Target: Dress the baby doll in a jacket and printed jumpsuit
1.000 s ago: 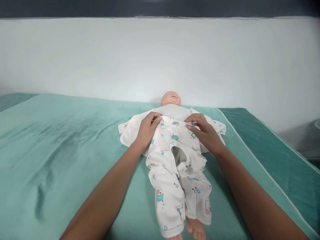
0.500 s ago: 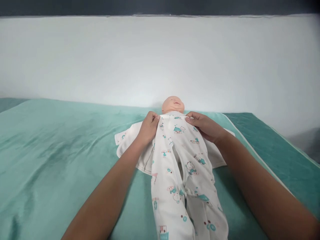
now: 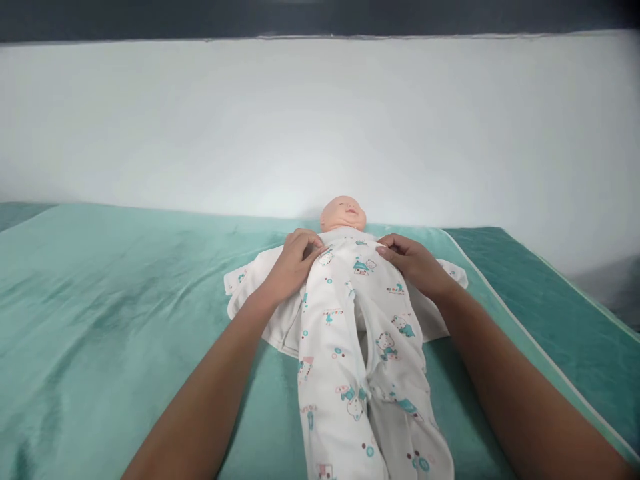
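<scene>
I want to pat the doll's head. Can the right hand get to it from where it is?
Probably yes. The right hand rests on the printed pants at the doll's chest, and the head lies just beyond it with nothing between.

No readable text, labels, brands, numbers or signs. The printed baby trousers (image 3: 360, 347) carry small teal and pink cartoon prints, a few with tiny lettering under them, e.g. at 3 o'clock of the waist near the right hand (image 3: 413, 267), too small and blurred to read.
</scene>
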`<state>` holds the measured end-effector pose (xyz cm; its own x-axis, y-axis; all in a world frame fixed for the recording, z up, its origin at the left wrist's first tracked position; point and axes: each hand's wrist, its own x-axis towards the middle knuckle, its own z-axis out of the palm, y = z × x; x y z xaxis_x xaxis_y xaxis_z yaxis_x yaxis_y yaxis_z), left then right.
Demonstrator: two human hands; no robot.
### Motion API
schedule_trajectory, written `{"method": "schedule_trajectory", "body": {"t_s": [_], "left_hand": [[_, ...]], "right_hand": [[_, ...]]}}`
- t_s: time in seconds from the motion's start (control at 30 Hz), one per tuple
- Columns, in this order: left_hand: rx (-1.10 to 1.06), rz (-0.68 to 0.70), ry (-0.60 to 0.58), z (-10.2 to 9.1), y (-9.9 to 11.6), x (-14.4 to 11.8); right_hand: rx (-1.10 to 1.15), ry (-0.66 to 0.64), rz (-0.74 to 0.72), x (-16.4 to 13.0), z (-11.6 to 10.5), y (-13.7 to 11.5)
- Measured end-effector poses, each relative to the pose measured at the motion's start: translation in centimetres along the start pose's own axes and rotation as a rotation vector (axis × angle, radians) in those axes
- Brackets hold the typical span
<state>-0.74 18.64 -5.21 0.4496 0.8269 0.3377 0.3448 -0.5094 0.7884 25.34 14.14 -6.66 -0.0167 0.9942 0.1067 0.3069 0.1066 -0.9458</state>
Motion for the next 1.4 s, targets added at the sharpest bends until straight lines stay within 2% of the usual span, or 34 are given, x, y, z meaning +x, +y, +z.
{"method": "schedule_trajectory", "body": {"t_s": [0.13,0.37,0.63,0.73,0.8,0.93,1.03,1.2,1.4], "left_hand": [[-0.081,-0.116,-0.127,-0.7,0.2,0.2],[-0.045,-0.203,-0.261,-1.7,1.3,0.7],[-0.09,-0.189,-0.193,-1.4,0.8,0.7],[-0.077,-0.205,-0.236,-1.5,0.8,0.6],[-0.066,-0.196,-0.237,-1.6,0.8,0.7],[-0.074,-0.136,-0.184,-1.5,0.3,0.8],[-0.103,-0.134,-0.143,-1.0,-0.3,1.1],[-0.008,-0.149,0.024,-0.1,-1.1,2.4],[0.222,-0.15,0.16,1.1,-1.6,3.6]], "right_hand": [[-0.115,0.181,-0.059,0.2,1.3,0.7],[-0.113,0.255,-0.1,1.0,1.6,2.2],[-0.141,0.391,-0.115,1.4,2.0,2.7],[-0.134,0.355,-0.092,1.0,2.2,2.0],[-0.136,0.313,-0.151,0.9,2.3,1.5],[-0.173,0.208,-0.314,1.2,2.2,1.1],[-0.173,0.138,-0.259,1.5,2.0,1.2],[-0.294,0.22,-0.124,1.7,1.6,1.0],[-0.395,0.323,-0.109,2.5,1.2,1.5]]}}
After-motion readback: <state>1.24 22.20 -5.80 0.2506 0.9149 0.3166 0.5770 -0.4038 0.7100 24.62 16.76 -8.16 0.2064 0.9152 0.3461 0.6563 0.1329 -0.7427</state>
